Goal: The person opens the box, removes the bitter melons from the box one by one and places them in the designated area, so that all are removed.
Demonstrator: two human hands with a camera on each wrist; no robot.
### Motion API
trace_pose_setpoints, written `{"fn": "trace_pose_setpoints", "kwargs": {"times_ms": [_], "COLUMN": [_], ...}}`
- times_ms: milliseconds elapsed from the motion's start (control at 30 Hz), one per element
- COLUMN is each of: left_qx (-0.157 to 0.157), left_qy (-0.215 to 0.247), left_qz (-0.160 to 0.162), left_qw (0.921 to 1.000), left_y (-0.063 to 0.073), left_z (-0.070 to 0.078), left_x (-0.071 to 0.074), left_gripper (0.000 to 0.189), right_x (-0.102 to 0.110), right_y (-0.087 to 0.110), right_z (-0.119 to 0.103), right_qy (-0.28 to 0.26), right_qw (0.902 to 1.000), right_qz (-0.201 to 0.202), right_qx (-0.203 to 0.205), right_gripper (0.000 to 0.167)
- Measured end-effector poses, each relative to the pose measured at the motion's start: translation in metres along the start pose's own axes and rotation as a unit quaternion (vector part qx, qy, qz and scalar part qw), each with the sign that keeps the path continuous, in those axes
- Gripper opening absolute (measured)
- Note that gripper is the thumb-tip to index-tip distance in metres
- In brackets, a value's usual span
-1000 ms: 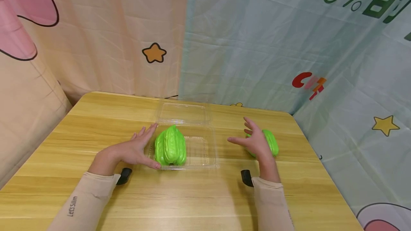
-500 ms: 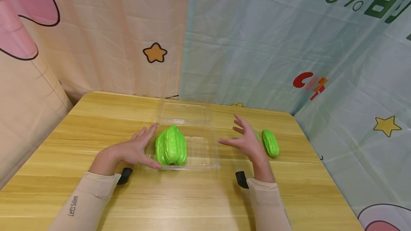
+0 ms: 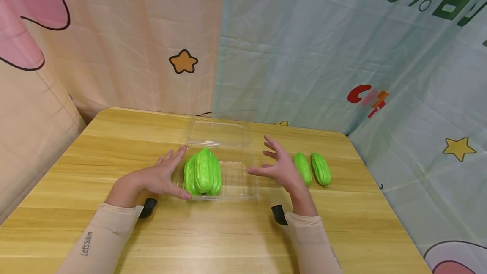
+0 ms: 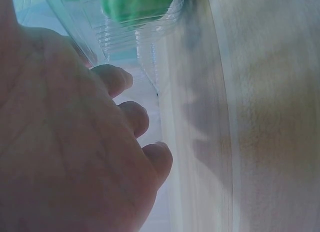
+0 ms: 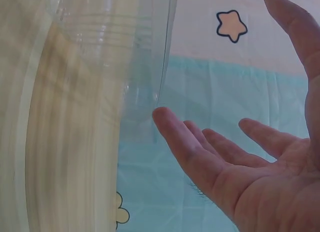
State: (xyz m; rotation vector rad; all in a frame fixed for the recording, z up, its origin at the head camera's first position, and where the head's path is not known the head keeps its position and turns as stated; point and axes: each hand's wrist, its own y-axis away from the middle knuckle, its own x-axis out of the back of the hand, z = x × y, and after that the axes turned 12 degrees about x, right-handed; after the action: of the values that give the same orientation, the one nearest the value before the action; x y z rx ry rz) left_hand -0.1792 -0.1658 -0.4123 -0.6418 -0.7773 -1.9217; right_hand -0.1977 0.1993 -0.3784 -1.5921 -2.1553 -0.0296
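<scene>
A clear plastic clamshell box (image 3: 233, 180) lies on the table with its lid (image 3: 218, 132) laid back. Inside, on the left, sits a bright green, deeply ribbed bitter melon shape (image 3: 202, 172). My left hand (image 3: 161, 177) spans the box's left side, thumb at the front corner and fingertips at the back. Above the table by the right side is my right hand (image 3: 282, 168), fingers spread, thumb near the box edge and nothing held. In the right wrist view, a fingertip (image 5: 161, 114) appears right by the clear wall. The left wrist view shows the left fingers (image 4: 132, 117) beside the box.
Two more green ribbed bitter melon shapes, one nearer (image 3: 302, 168) and one farther right (image 3: 321, 169), lie on the wooden table (image 3: 213, 240) beyond the right hand. Printed curtains (image 3: 281, 62) hang close behind the table's back edge.
My right hand has moved left, away from the two green pieces and over to the box's right side, uncovering both pieces. The left hand has stayed at the box.
</scene>
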Motion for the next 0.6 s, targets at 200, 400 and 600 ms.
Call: {"fn": "trace_pose_setpoints", "kwargs": {"times_ms": [200,400,600], "left_qx": [0.001,0.002,0.003], "left_qy": [0.002,0.001,0.005], "left_qz": [-0.001,-0.001,-0.001], "left_qw": [1.0,1.0,1.0], "left_y": [0.001,0.003,0.003], "left_z": [0.001,0.001,0.002], "left_x": [0.0,0.0,0.0], "left_gripper": [0.144,0.143,0.143], "right_x": [-0.008,-0.01,-0.017], "right_y": [0.0,0.0,-0.001], "right_z": [-0.004,-0.007,-0.009], "right_qy": [0.001,0.02,-0.002], "right_qw": [0.9999,0.9997,0.9998], "right_qz": [-0.015,-0.009,-0.015], "right_qx": [-0.001,-0.004,0.012], "right_gripper": [0.112,0.112,0.108]}}
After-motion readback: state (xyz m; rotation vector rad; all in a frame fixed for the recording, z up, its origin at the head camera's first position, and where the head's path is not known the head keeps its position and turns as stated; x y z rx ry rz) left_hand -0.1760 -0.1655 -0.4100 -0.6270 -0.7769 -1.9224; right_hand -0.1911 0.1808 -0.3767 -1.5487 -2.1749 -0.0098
